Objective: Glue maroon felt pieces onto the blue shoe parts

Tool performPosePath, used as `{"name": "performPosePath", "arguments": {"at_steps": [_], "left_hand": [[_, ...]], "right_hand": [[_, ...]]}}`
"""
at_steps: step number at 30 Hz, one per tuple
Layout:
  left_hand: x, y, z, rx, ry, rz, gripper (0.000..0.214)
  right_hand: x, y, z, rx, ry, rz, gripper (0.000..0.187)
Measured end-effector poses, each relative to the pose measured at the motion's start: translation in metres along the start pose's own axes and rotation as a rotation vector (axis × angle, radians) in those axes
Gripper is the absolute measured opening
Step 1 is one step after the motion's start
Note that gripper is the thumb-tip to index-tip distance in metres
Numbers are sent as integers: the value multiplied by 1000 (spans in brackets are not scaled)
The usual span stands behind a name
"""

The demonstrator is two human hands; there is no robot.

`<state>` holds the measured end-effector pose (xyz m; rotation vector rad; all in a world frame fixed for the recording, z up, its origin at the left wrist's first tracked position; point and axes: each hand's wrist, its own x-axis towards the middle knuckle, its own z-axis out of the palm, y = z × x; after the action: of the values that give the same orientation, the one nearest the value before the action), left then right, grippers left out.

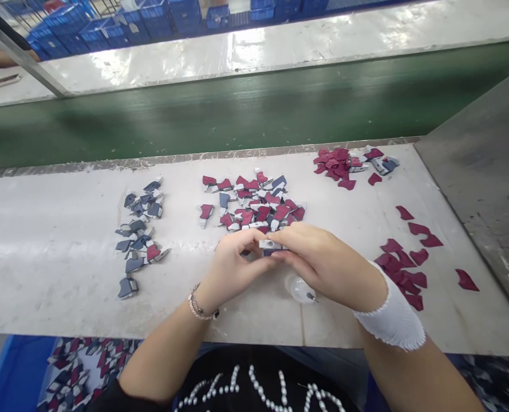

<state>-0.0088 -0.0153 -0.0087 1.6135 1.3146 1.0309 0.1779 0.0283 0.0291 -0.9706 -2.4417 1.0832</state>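
The left hand and right hand firmly pinch a small white-and-navy fabric piece at centre, above a white bench. Maroon-and-white pieces lie at 12 o'clock, navy pieces at 9, maroon cutouts at 3, seemingly sorted by type.

A green conveyor belt, then a glossy white bench with reflected light; stacked blue plastic crates beyond; a grey metal panel at right.
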Motion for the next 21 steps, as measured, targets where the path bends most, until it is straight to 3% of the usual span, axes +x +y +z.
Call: {"name": "performPosePath", "arguments": {"at_steps": [4,7,8,12,15,18,21], "left_hand": [[6,2,-5,1,33,-44,21],[1,8,-17,232,127,53,69],[-3,8,-22,347,103,81,82],[-22,-11,-32,718,-80,95,89],[-21,-33,-31,827,-74,2,124],[-7,-47,-29,815,-59,-64,127],[11,-51,-30,788,-58,-29,119]], "right_hand": [[11,9,3,97,66,101,20],[18,16,1,141,156,199,34],[18,17,-1,150,167,220,39],[8,23,-14,134,127,287,58],[-4,34,-20,50,151,372,85],[-1,47,-11,0,136,451,125],[17,57,7,-16,106,472,137]]}}
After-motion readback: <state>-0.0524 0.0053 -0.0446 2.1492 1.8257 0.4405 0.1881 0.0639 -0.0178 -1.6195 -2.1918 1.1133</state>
